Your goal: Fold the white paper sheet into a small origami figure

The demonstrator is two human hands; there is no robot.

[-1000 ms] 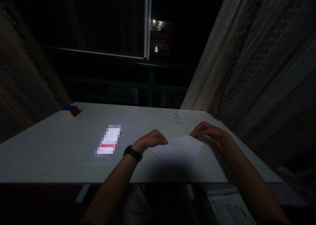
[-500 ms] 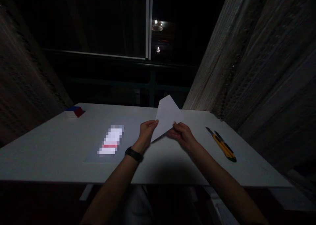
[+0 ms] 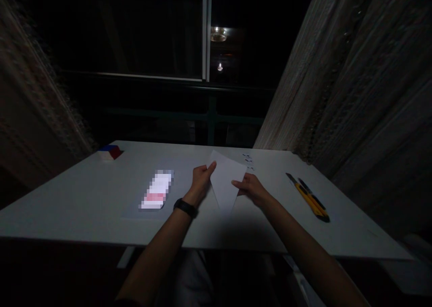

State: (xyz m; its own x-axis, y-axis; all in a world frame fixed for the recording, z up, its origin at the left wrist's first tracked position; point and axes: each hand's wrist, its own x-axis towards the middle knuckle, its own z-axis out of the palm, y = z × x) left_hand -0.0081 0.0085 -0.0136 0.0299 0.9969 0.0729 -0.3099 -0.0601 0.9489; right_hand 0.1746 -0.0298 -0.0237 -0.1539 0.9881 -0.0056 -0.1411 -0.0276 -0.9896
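Observation:
A folded sheet of white paper (image 3: 227,179) is held up above the white table (image 3: 84,199), its narrow end pointing down toward me. My left hand (image 3: 201,181), with a dark band on the wrist, pinches the paper's left edge, thumb on the front face. On the opposite edge my right hand (image 3: 251,188) grips the paper, its thumb on the front and the other fingers behind, partly hidden. Small dark marks (image 3: 249,162) show just beyond the paper's right corner; I cannot tell what they are on.
Left of my hands lies a lit phone (image 3: 157,190), its screen blurred, on a pale sheet (image 3: 131,212). A colored cube-like block (image 3: 110,152) sits far left. On the right are a yellow utility knife (image 3: 312,201) and a dark pen-like object (image 3: 312,193). Curtains (image 3: 286,95) flank the dark window.
The folded paper has turned in my hands, so its narrow end now points down toward me. The dark marks beyond it have come into view. My head view has shifted slightly left.

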